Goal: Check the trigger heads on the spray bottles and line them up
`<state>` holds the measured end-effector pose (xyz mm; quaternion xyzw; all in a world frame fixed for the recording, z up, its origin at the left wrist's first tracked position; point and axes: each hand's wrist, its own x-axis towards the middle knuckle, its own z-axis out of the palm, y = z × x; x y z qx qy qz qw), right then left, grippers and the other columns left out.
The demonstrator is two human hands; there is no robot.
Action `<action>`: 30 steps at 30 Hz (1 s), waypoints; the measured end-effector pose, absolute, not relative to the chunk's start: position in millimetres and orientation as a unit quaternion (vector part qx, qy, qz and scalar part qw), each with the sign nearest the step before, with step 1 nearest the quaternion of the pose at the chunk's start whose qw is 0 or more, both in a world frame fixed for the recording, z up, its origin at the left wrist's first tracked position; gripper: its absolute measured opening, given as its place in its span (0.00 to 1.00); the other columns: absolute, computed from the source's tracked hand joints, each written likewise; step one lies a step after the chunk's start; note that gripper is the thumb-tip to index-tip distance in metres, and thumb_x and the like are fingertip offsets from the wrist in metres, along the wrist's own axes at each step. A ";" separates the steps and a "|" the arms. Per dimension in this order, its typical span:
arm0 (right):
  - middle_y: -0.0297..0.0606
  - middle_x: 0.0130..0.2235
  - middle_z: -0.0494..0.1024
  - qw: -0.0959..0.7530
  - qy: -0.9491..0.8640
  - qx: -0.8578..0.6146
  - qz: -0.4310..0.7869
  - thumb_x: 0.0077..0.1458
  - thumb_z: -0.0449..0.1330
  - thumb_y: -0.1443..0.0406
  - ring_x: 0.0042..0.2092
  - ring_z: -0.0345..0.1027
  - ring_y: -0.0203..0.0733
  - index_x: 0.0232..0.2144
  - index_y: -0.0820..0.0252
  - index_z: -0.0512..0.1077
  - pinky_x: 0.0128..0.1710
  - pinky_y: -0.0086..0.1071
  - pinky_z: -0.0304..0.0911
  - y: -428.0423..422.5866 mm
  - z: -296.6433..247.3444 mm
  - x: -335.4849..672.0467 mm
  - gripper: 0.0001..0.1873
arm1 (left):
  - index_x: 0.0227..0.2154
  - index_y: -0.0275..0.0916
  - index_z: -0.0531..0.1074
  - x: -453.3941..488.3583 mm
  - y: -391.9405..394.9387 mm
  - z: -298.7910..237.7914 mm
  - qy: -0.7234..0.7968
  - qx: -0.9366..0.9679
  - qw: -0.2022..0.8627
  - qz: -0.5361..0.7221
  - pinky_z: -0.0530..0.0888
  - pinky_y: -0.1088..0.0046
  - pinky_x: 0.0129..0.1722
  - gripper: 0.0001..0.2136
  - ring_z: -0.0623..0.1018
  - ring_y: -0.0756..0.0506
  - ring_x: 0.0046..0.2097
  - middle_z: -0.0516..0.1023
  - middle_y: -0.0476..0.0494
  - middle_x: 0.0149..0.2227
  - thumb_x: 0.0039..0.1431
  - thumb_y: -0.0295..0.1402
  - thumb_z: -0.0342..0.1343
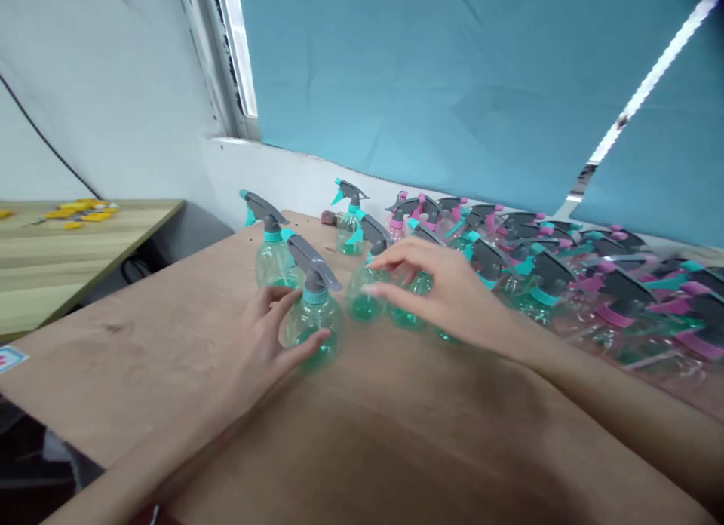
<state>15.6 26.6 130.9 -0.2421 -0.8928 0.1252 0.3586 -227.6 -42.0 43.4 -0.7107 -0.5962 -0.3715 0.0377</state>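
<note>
On a brown table (170,344) stand several clear green spray bottles with grey and teal trigger heads. My left hand (265,336) curls round the base of the nearest bottle (314,314), thumb and fingers on either side of it. My right hand (441,287) reaches in from the right, its fingers stretched over the bottle (365,295) just behind and touching it. Two more teal bottles (271,246) (351,219) stand farther back.
A crowd of pink and teal spray bottles (566,283) fills the table's right and far side. Blue sheeting (452,80) hangs behind. A second wooden table (68,246) at left carries small yellow parts (79,210).
</note>
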 end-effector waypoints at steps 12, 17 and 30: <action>0.58 0.42 0.79 0.296 -0.861 -0.411 -0.036 0.57 0.58 0.59 0.42 0.73 0.57 0.55 0.76 0.64 0.42 0.46 0.63 87.8 145.6 -31.5 0.29 | 0.52 0.38 0.65 -247.5 9.9 43.0 -0.595 -0.715 0.083 -0.358 0.70 0.58 0.47 0.25 0.73 0.37 0.49 0.71 0.39 0.46 0.60 0.51 0.52; 0.51 0.33 0.80 0.265 -0.864 -0.425 -0.049 0.58 0.55 0.63 0.36 0.73 0.53 0.55 0.73 0.63 0.35 0.41 0.60 94.8 143.3 -36.1 0.25 | 0.49 0.38 0.67 -246.0 17.7 52.9 -0.593 -0.724 0.112 -0.333 0.68 0.57 0.48 0.21 0.72 0.36 0.49 0.75 0.41 0.44 0.60 0.48 0.56; 0.41 0.24 0.74 0.264 -0.881 -0.392 -0.019 0.59 0.53 0.67 0.25 0.66 0.43 0.53 0.71 0.64 0.26 0.35 0.55 95.0 140.8 -35.9 0.21 | 0.51 0.39 0.69 -246.3 36.7 53.3 -0.601 -0.716 0.177 -0.307 0.65 0.53 0.51 0.23 0.68 0.34 0.51 0.70 0.37 0.47 0.59 0.48 0.58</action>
